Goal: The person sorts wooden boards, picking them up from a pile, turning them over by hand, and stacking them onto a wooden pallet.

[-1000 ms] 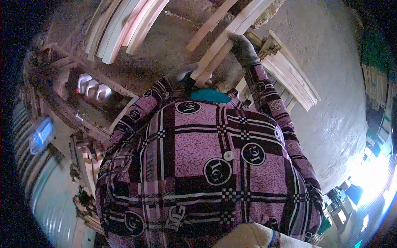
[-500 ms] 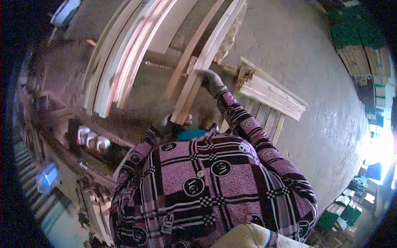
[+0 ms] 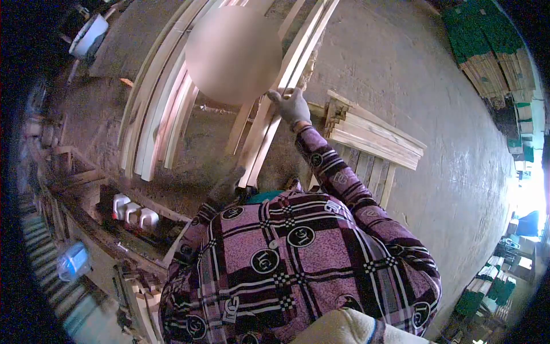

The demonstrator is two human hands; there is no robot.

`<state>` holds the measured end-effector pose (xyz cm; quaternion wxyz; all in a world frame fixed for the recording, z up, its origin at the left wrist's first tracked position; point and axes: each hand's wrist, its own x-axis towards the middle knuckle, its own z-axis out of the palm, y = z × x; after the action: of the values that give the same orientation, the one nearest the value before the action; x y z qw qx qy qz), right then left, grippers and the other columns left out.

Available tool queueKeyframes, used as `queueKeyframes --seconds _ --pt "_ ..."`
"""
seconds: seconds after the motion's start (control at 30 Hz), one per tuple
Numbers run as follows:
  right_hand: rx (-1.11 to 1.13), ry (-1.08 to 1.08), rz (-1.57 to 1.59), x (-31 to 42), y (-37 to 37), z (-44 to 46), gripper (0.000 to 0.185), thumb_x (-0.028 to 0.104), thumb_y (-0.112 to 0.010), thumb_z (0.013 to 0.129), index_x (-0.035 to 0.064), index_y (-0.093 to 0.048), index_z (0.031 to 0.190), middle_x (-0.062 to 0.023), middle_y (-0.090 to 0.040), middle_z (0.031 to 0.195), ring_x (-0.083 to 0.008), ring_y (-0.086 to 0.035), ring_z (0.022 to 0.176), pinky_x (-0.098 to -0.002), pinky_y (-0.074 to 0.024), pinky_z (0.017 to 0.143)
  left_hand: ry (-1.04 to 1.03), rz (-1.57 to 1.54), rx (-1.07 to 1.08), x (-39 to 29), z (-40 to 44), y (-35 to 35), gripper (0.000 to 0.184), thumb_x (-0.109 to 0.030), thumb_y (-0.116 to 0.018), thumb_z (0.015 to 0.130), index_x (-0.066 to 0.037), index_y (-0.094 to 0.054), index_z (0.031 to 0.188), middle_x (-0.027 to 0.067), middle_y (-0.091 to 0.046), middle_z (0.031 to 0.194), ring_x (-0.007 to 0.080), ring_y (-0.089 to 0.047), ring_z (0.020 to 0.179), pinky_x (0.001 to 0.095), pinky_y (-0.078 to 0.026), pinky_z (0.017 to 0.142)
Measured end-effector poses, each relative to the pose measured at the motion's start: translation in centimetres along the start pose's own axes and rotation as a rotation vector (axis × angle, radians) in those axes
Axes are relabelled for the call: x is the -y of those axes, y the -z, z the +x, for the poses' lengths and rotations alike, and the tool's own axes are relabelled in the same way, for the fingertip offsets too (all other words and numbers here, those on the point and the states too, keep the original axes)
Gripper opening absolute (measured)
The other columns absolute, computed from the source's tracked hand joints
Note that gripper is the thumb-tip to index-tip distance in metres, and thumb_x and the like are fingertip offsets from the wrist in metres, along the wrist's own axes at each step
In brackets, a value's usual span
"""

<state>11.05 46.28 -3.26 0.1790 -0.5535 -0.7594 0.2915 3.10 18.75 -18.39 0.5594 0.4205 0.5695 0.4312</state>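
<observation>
Two long, narrow wooden boards (image 3: pixel 266 135) lie side by side in front of me, running from near my chest up and away to the right. My right hand (image 3: pixel 291 108), in a pale glove, is closed over them partway along, thumb on one side and fingers on the other. Close to the boards' near end is my left hand (image 3: pixel 229 184), dark and smeared, its fingers not clear. Left of these boards lies a row of other long boards (image 3: pixel 152 123). A round blurred patch hides the middle of the scene there.
To the right rests a short stack of boards (image 3: pixel 375 135) across several slats (image 3: pixel 366 166). White jugs (image 3: pixel 135 213) stand in a trough at the lower left, with a blue-and-clear container (image 3: pixel 73 261) beyond. Green-topped timber stacks (image 3: pixel 487 46) line the far right.
My right hand has shifted slightly and now shows its thumb and fingers across the boards. The boards' near end sits a little lower in view. A round blurred patch has appeared.
</observation>
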Motion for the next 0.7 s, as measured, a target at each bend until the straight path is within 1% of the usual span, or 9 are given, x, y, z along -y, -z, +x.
queueKeyframes --seconds 0.07,0.13,0.2,0.3,0.37,0.4,0.47,0.57,0.7 --pt "0.019 0.002 0.003 -2.5 -1.8 2.2 0.049 0.045 -0.057 0.073 -0.0001 -0.051 0.090 -0.0121 -0.060 0.070 -0.0288 -0.058 0.065 -0.0359 -0.0457 0.059 -0.248 0.272 0.085 -5.3 -1.0 1.1 0.044 -0.017 -0.049 0.080 -0.005 -0.038 0.121 0.0120 -0.045 0.116 0.0227 -0.046 0.101 0.0337 -0.038 0.085" --pt "0.385 -0.064 0.558 -3.0 -2.0 3.1 0.040 0.037 -0.057 0.074 0.0005 -0.053 0.090 -0.0054 -0.058 0.065 -0.0229 -0.055 0.055 -0.0343 -0.0454 0.055 -0.366 0.518 -0.006 -6.0 -1.6 1.2 0.046 -0.017 -0.051 0.078 -0.007 -0.038 0.121 0.0137 -0.047 0.113 0.0257 -0.047 0.100 0.0356 -0.038 0.084" --pt "0.447 -0.153 0.759 -3.5 -3.6 2.5 0.031 0.029 -0.057 0.075 0.0021 -0.053 0.091 -0.0012 -0.056 0.069 -0.0156 -0.052 0.056 -0.0294 -0.0442 0.054 -0.476 0.763 -0.109 -9.5 -2.0 1.6 0.049 -0.017 -0.053 0.076 -0.009 -0.039 0.121 0.0153 -0.048 0.109 0.0287 -0.048 0.098 0.0374 -0.039 0.082" --pt "0.348 0.013 1.165 -7.4 -7.8 2.6 0.029 0.027 -0.054 0.077 0.0022 -0.053 0.090 -0.0009 -0.054 0.075 -0.0130 -0.051 0.061 -0.0273 -0.0429 0.056 -0.100 0.909 -0.081 -16.2 -2.4 1.5 0.051 -0.023 -0.054 0.075 -0.013 -0.037 0.122 0.0179 -0.049 0.095 0.0357 -0.049 0.086 0.0405 -0.040 0.074" --pt "0.609 -0.220 1.207 -5.2 -4.0 1.1 0.023 0.024 -0.049 0.080 0.0046 -0.053 0.091 0.0000 -0.054 0.078 -0.0141 -0.051 0.067 -0.0285 -0.0432 0.062 -0.016 0.859 -0.442 -13.0 -2.5 -0.1 0.054 -0.032 -0.054 0.073 -0.013 -0.037 0.121 0.0182 -0.047 0.086 0.0357 -0.048 0.077 0.0415 -0.040 0.066" --pt "0.737 -0.337 1.219 -5.0 -2.7 0.8 0.021 0.023 -0.046 0.082 0.0057 -0.053 0.092 0.0005 -0.053 0.080 -0.0146 -0.051 0.069 -0.0291 -0.0433 0.064 -0.012 0.861 -0.438 -13.0 -2.3 -0.1 0.054 -0.032 -0.054 0.073 -0.013 -0.037 0.121 0.0182 -0.047 0.086 0.0357 -0.048 0.077 0.0415 -0.040 0.066" --pt "0.989 -0.185 1.387 -5.8 -2.9 1.6 0.020 0.021 -0.044 0.084 0.0074 -0.053 0.095 0.0011 -0.053 0.080 -0.0136 -0.051 0.069 -0.0278 -0.0427 0.060 0.202 0.709 -0.300 -13.1 -1.6 -0.1 0.062 -0.042 -0.055 0.071 -0.008 -0.035 0.120 0.0183 -0.046 0.088 0.0341 -0.047 0.076 0.0419 -0.040 0.063" --pt "0.806 -0.488 1.079 -6.7 -3.0 1.1 0.023 0.024 -0.045 0.083 0.0100 -0.055 0.098 0.0007 -0.055 0.077 -0.0112 -0.051 0.065 -0.0261 -0.0418 0.055 0.166 0.791 -0.397 -11.1 -1.0 -0.3 0.063 -0.043 -0.055 0.070 -0.007 -0.036 0.118 0.0179 -0.046 0.089 0.0338 -0.048 0.077 0.0420 -0.040 0.063" --pt "0.824 -0.363 1.085 -6.7 -3.7 0.2 0.024 0.024 -0.047 0.082 0.0094 -0.056 0.099 0.0006 -0.057 0.079 -0.0114 -0.053 0.068 -0.0249 -0.0438 0.059 0.109 0.961 -0.600 -6.3 -0.5 -1.2 0.064 -0.046 -0.056 0.068 -0.005 -0.037 0.114 0.0170 -0.046 0.090 0.0333 -0.048 0.079 0.0422 -0.040 0.063"
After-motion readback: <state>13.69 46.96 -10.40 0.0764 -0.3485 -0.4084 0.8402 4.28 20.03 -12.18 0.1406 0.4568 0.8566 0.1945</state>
